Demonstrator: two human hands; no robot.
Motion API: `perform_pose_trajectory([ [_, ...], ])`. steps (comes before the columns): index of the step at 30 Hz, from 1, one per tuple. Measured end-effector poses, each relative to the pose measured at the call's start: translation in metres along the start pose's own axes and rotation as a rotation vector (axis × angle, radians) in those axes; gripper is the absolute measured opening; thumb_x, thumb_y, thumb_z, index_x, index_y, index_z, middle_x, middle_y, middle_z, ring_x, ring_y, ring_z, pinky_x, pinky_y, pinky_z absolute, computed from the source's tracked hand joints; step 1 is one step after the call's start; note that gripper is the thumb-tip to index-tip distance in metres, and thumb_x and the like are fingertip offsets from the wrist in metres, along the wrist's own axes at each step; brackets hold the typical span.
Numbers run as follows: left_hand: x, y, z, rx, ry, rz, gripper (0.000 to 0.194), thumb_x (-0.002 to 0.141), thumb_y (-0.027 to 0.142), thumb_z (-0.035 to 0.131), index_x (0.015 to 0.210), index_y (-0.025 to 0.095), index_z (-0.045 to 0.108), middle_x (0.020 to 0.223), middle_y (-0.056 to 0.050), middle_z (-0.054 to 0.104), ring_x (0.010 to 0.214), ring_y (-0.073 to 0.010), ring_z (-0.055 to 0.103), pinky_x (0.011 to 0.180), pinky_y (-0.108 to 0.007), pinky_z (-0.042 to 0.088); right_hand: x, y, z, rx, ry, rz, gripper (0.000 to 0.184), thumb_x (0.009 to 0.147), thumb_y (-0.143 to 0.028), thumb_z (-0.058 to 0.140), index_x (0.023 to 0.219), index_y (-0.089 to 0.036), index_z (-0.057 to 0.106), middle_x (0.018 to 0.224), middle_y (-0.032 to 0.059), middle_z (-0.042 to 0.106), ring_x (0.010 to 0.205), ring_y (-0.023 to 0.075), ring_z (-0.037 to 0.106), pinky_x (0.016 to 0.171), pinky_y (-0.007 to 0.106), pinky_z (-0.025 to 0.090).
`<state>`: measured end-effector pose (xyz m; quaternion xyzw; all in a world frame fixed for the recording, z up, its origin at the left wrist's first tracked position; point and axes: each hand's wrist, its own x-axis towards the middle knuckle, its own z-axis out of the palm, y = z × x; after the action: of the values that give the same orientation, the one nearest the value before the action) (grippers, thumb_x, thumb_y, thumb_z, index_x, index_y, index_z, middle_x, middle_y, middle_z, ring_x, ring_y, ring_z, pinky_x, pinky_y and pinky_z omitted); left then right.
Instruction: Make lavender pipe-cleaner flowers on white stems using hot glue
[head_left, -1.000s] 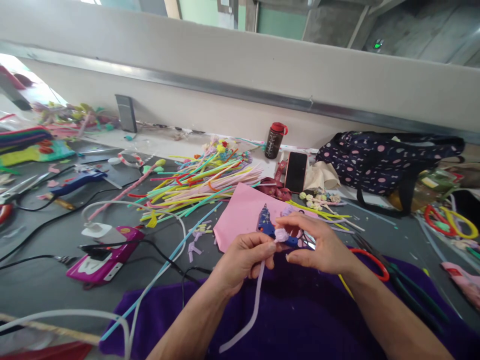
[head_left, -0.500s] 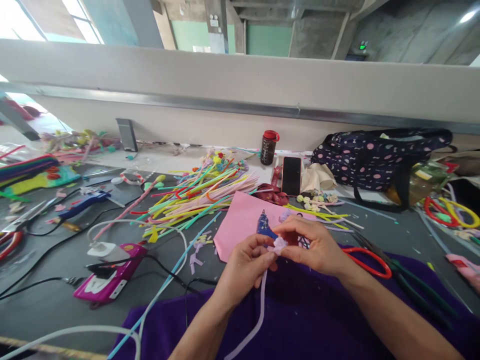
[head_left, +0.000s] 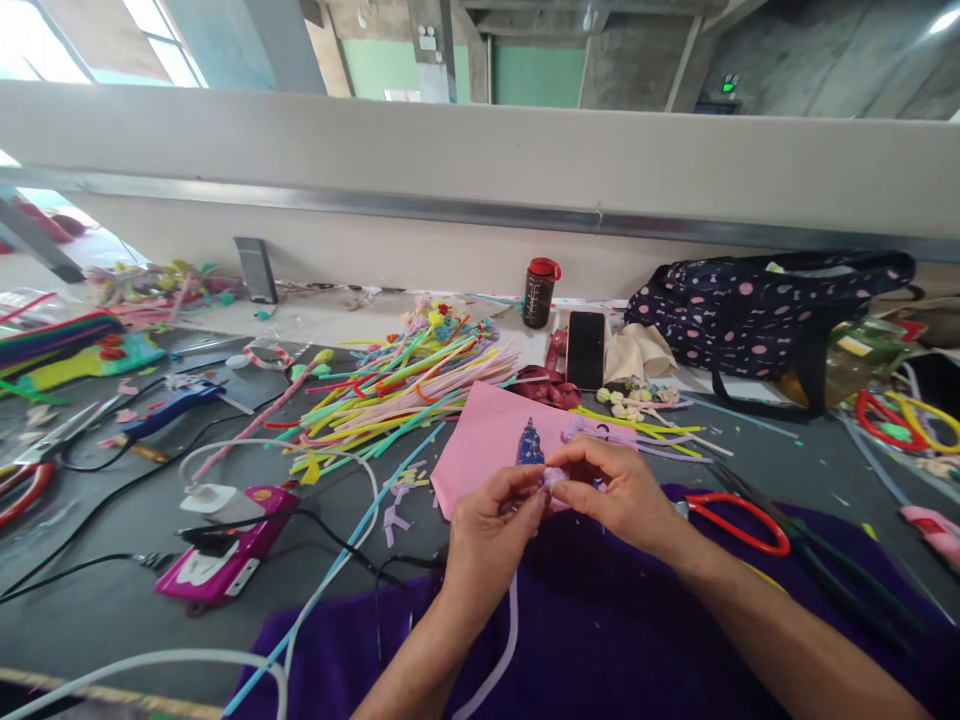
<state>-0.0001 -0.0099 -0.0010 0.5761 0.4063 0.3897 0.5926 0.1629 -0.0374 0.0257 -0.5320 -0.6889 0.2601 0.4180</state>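
My left hand (head_left: pixel 495 525) pinches a small pale lilac flower (head_left: pixel 554 478) between thumb and forefinger. From the other side, the fingertips of my right hand (head_left: pixel 619 488) close on the same flower. A long pale lilac strip (head_left: pixel 511 625) hangs below my left hand and curves toward the lap; where it meets the flower is hidden. Just behind the fingers, a dark blue speckled glue gun (head_left: pixel 529 445) lies on a pink sheet (head_left: pixel 472 450), its tip pointing away. Lilac stems (head_left: pixel 637 435) lie on the sheet's right side.
Coloured pipe cleaners (head_left: pixel 405 400) are heaped left of the sheet. Red-handled scissors (head_left: pixel 739 522) and dark pliers (head_left: pixel 817 560) rest on purple cloth (head_left: pixel 600 640) at right. A magenta power strip (head_left: pixel 225 560) with cables sits left. Behind stand a bottle (head_left: pixel 538 295), phone (head_left: pixel 586 350) and bag (head_left: pixel 720 330).
My hands have turned the flower slightly, and my fingers now cover more of it. The hanging strip has shifted a little left. My right hand stays on the flower.
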Motion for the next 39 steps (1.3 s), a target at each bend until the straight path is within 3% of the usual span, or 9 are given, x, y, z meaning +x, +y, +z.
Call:
perform_pose_trajectory([
  [8,-0.0006,-0.0004,0.0020,-0.044,0.008,-0.007,0.030,0.073,0.030,0.062,0.099,0.015,0.063,0.070,-0.004,0.066,0.055,-0.0148,0.064,0.043,-0.019,0.047,-0.0024,0.0031,0.0038,0.071,0.064,0.020,0.020,0.077,-0.027,0.064,0.095,-0.018,0.061,0.073,-0.0002,0.061,0.061,0.0113,0.056,0.054,0.021,0.045],
  [27,-0.0026,0.0014,0.0036,0.099,-0.014,0.014,0.027,0.075,0.027,0.059,0.100,0.015,0.063,0.060,0.000,0.062,0.054,-0.0159,0.065,0.042,-0.020,0.048,-0.0008,0.0013,0.0048,0.002,0.037,-0.028,0.012,0.080,-0.021,0.060,0.090,-0.017,0.065,0.074,0.0010,0.064,0.060,0.0109,0.057,0.056,0.021,0.044],
  [39,-0.0022,0.0005,0.0026,0.102,-0.048,0.016,0.025,0.077,0.025,0.057,0.099,0.016,0.062,0.066,-0.001,0.063,0.055,-0.0140,0.064,0.043,-0.019,0.048,0.0010,-0.0029,0.0040,0.015,0.016,-0.046,0.010,0.079,-0.014,0.059,0.087,-0.018,0.065,0.072,-0.0006,0.063,0.059,0.0089,0.057,0.055,0.018,0.044],
])
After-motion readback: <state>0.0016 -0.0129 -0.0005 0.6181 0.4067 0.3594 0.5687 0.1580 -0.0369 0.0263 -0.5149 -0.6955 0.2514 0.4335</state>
